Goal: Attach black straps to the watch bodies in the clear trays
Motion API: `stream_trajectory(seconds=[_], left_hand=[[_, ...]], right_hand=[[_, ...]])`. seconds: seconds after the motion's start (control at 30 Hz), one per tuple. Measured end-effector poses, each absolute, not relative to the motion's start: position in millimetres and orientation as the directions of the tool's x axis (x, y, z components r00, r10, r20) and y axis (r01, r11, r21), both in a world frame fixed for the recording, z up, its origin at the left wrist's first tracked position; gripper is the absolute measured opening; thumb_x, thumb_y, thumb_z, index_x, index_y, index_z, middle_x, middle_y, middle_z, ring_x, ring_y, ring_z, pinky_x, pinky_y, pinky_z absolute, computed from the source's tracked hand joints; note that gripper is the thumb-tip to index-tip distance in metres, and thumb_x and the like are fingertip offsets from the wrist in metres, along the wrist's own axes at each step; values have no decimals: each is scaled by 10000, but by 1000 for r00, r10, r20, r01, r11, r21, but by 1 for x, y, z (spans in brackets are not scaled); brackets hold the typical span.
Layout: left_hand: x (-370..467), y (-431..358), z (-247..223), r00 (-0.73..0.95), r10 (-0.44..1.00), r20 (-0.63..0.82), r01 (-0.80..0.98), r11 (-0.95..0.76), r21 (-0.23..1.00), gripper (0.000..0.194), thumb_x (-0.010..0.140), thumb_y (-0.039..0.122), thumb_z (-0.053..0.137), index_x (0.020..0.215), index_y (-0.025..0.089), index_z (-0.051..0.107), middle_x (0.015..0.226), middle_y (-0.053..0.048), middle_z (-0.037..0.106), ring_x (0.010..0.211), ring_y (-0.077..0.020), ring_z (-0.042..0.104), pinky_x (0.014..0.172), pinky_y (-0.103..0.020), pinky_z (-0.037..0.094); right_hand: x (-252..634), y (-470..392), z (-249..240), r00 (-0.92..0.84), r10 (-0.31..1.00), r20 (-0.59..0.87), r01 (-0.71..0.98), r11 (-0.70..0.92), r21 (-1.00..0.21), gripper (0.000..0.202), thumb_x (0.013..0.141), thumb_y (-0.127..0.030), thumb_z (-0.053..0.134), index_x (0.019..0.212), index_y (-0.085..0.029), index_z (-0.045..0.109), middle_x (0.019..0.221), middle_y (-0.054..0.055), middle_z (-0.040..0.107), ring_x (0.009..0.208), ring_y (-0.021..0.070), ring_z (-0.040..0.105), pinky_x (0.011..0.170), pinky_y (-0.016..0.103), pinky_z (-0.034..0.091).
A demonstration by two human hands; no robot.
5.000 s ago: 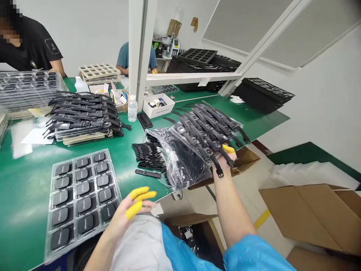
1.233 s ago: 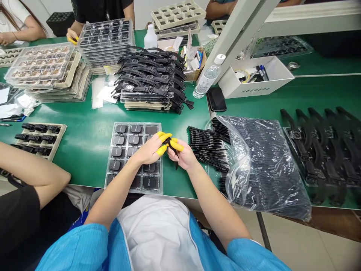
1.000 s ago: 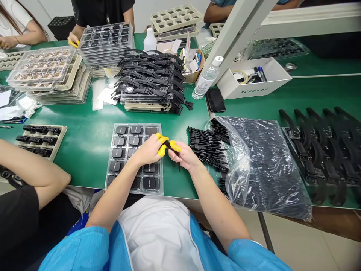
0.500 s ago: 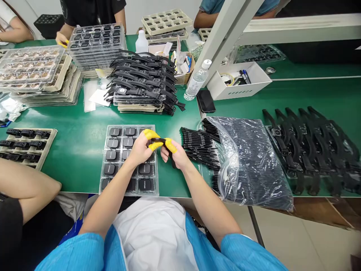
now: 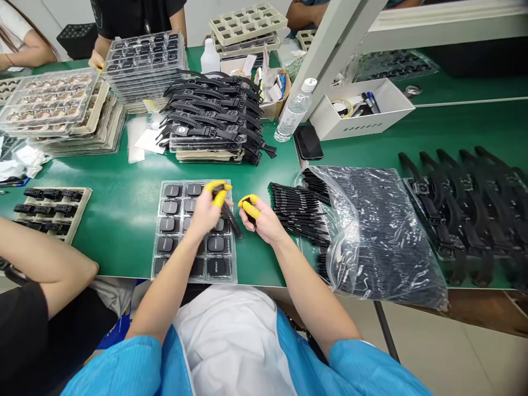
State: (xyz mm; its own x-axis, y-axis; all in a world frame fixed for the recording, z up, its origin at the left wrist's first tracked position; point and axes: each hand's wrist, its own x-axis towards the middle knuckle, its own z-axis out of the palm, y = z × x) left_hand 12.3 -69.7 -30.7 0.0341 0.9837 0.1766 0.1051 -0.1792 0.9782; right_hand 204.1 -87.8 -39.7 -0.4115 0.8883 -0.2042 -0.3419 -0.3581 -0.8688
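My left hand (image 5: 206, 212), with yellow covers on its thumb and finger, pinches a black watch strap (image 5: 233, 223). The strap hangs down to the right, above the edge of a clear tray (image 5: 158, 242). My right hand (image 5: 262, 219), also in yellow finger covers, is closed on a small black piece (image 5: 248, 205); its kind is mostly hidden by the fingers. A gap separates the two hands. Square black watch cases (image 5: 167, 224) sit in the tray's compartments under my left forearm. Right of my right hand lies a row of black straps (image 5: 295, 212).
A plastic bag of straps (image 5: 375, 236) lies at the right, with strapped watches (image 5: 457, 220) beyond it. Stacked trays (image 5: 144, 71), a watch pile (image 5: 210, 118), a bottle (image 5: 293, 113), a phone (image 5: 308, 142) and a white box (image 5: 363, 124) stand behind. A co-worker's elbow (image 5: 82, 269) juts in left.
My hands, which were together on one bent black strap, have moved apart. The strap now hangs from my left hand, and a black piece shows in my right. The view has shifted slightly.
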Motion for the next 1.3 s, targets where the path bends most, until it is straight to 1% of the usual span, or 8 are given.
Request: stream_trajectory(seconds=[0.1,0.17,0.27,0.5,0.8,1.03,1.23,1.3], left_hand=[[23,-77,-40,352,897,266,343,-388,855,434,930,126,533,1338,212,651,1389,-121,708,1294,-260,688,1140,-451,556],[24,-79,-43,452,841,299,397,-489,777,584,874,55,480,1415,213,635,1458,-114,663,1400,-259,605,1220,-454,484],[19,-80,-41,496,813,306,407,-529,744,664,858,23,437,1471,221,599,1468,-105,645,1405,-242,590,1212,-440,488],[17,-80,-35,493,815,305,431,-534,727,519,983,86,430,1453,220,604,1442,-120,648,1376,-240,607,1191,-435,502],[18,-81,-38,495,809,317,477,-557,680,498,1037,129,394,1507,200,542,1469,-148,606,1401,-258,573,1187,-439,495],[14,-83,-29,558,769,313,457,-599,657,445,1082,229,389,1504,194,527,1367,-151,613,1303,-265,595,1146,-457,513],[17,-82,-31,568,784,252,603,-604,521,381,1036,244,472,1383,171,610,1238,-160,642,1166,-300,620,1061,-490,550],[16,-82,-31,569,789,233,610,-595,524,386,1036,235,467,1393,185,607,1240,-150,645,1173,-295,623,1069,-484,546]], right_hand=[[202,-92,-39,-484,858,-174,-363,-377,-852,407,871,-568,759,964,-230,552,576,-83,567,401,79,338,401,221,200],[204,-93,-39,-539,823,-179,-345,-409,-845,377,872,-537,759,911,-220,558,517,-83,540,387,78,308,400,226,182],[206,-93,-39,-571,801,-179,-359,-440,-823,361,865,-512,767,849,-216,562,457,-88,493,375,76,278,403,228,186],[202,-94,-35,-531,830,-168,-451,-445,-774,353,860,-492,789,836,-226,558,435,-106,437,369,80,273,396,215,203],[203,-92,-35,-538,826,-170,-527,-487,-697,355,876,-473,780,818,-235,523,435,-118,373,379,73,242,388,195,187],[205,-89,-42,-531,819,-215,-467,-495,-733,391,856,-494,801,785,-227,523,426,-123,353,378,62,202,385,191,152],[203,-88,-45,-515,805,-294,-425,-537,-728,390,846,-467,808,762,-226,513,431,-128,339,390,52,185,387,181,128],[202,-88,-45,-519,802,-296,-411,-538,-736,389,849,-476,805,770,-227,516,433,-130,339,391,53,179,388,183,124]])
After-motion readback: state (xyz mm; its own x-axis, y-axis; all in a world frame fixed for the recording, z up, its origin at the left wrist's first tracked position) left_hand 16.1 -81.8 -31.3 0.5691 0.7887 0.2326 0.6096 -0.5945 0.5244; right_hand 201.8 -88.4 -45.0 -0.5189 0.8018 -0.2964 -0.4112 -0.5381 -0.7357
